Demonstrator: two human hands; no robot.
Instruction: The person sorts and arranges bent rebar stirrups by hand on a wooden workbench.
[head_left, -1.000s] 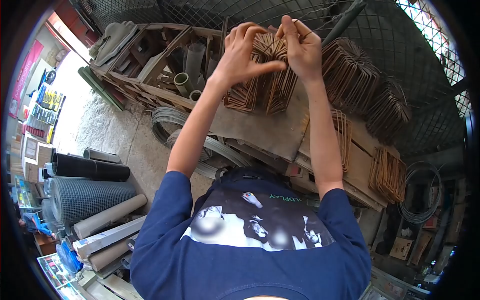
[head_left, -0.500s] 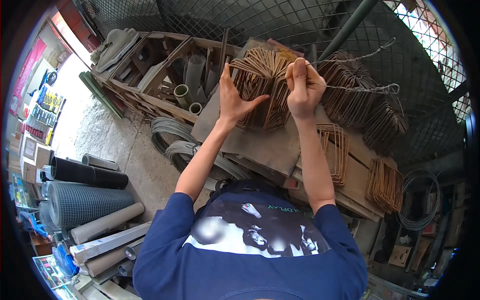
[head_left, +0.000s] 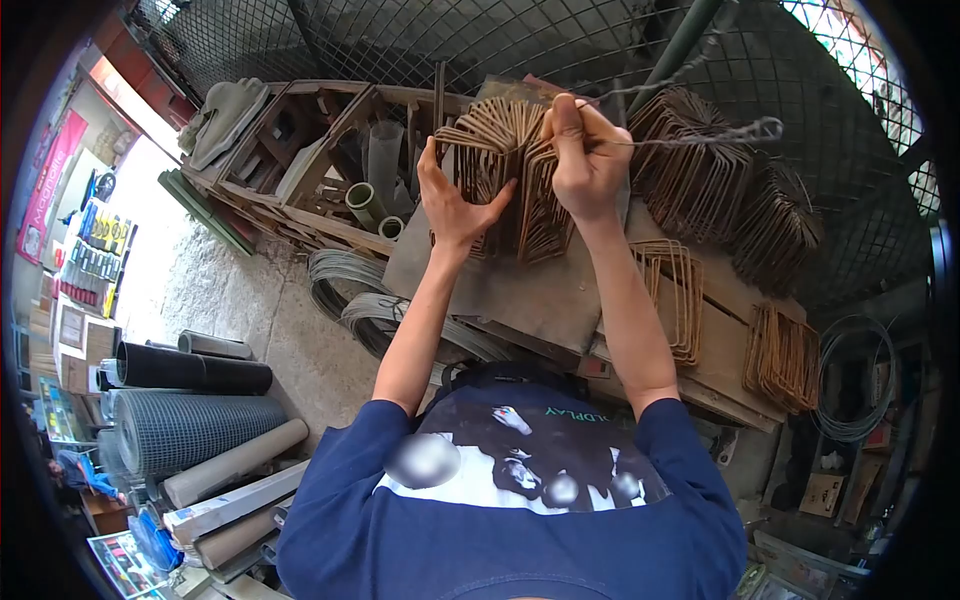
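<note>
A bundle of rusty bent-steel stirrups (head_left: 497, 125) stands on the bench, its bars fanned out at the top. My left hand (head_left: 455, 207) grips its left part, fingers along the outer side and thumb across the front. At the bundle's upper right, my right hand (head_left: 590, 165) is closed in a pinch on tie wire (head_left: 700, 138). Two twisted lengths trail from it to the right, one ending in a small loop. The wire's part inside the fingers is hidden.
More stirrup bundles (head_left: 690, 160) lean at the right, with smaller stacks (head_left: 782, 358) along the wooden bench (head_left: 570, 305). Wire coils (head_left: 375, 310) lie below on the left. A wooden rack (head_left: 290, 205) holds tubes. Mesh rolls (head_left: 200, 430) lie lower left, and mesh fencing stands behind.
Both hands and the bundle appear slightly farther left as the view shifts. My right hand has moved a little, and the trailing wire ends have swung up and left.
</note>
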